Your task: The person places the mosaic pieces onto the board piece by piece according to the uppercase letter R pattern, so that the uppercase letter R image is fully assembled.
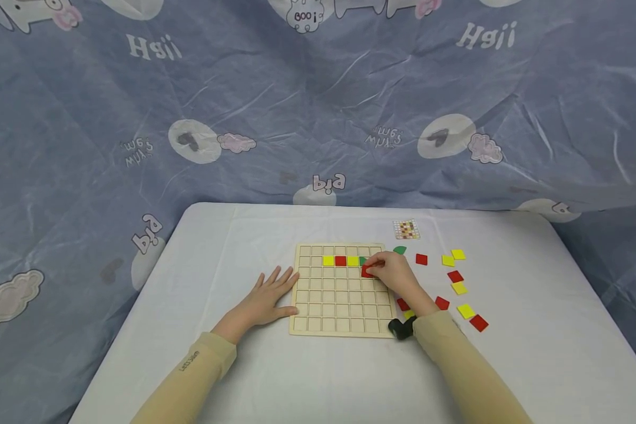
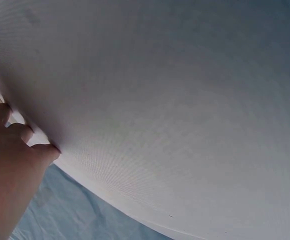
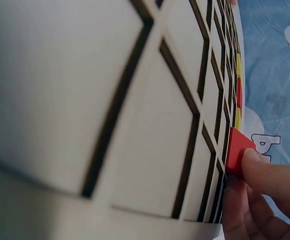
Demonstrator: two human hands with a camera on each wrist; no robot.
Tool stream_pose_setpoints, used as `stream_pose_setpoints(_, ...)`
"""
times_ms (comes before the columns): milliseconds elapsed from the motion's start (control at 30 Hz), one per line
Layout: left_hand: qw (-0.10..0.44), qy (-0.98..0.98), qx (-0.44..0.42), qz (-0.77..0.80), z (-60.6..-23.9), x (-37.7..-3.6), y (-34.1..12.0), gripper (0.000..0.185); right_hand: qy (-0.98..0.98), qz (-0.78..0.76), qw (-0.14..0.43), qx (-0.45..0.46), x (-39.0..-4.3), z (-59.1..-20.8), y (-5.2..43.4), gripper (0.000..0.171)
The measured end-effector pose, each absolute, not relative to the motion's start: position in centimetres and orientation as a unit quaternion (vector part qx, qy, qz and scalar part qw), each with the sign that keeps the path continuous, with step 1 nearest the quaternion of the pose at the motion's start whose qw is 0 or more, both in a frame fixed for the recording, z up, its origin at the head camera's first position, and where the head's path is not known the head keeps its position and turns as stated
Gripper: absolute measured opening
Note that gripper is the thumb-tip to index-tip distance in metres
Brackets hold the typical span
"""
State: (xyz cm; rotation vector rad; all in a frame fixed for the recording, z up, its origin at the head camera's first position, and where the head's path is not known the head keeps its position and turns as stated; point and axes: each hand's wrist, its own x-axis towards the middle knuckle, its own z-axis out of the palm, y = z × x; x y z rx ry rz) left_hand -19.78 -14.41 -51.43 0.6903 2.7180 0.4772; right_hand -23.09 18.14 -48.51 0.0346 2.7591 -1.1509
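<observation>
Red square tile (image 1: pixel 367 271): thin, stiff, probably light; best held by its edges. Pinched by right hand (image 1: pixel 394 274) over wooden grid board (image 1: pixel 339 318), third row. Left hand (image 1: pixel 267 297) spread flat beside board.

A white counter (image 1: pixel 509 365) is seen before a blue cartoon-printed cloth (image 1: pixel 318 118). A small pattern card (image 1: pixel 406 229) is laid near the far edge, with a green piece (image 1: pixel 400 250) just below it.

sleeves (image 1: pixel 201 365): beige, long | left cuff: small dark lettering | hands bare
</observation>
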Motion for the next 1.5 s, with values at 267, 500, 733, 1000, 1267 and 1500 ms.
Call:
stream_pose_setpoints(267, 0.149, 0.948, 0.23, 0.164, -51.0, -19.7, -14.3, 0.088, 0.935, -0.349, 0.048, -0.032, -23.2, -48.7, 17.8, 0.012)
stream_pose_setpoints(500, 0.148, 0.947, 0.23, 0.165, -51.0, -19.7, -14.3, 0.087, 0.932, -0.359, 0.043, -0.021, -23.3, -48.7, 18.3, 0.014)
stream_pose_setpoints(733, 0.15, 0.948, 0.228, 0.162, -51.3, -19.7, -14.2, 0.088, 0.92, -0.39, 0.006, 0.033, -24.7, -48.5, 21.9, 0.02)
stream_pose_setpoints(1000, 0.15, 0.948, 0.231, 0.163, -51.3, -19.7, -14.2, 0.088, 0.927, -0.369, 0.017, 0.066, -25.9, -49.1, 24.7, 0.029)
stream_pose_setpoints(1267, 0.146, 0.947, 0.233, 0.163, -51.3, -19.7, -14.2, 0.088, 0.952, -0.305, 0.016, 0.015, -26.4, -49.7, 24.3, 0.029)
stream_pose_setpoints(1500, 0.145, 0.947, 0.233, 0.169, -51.4, -19.7, -14.3, 0.088, 0.954, -0.29, 0.064, 0.046, -26.5, -49.4, 23.8, 0.025)
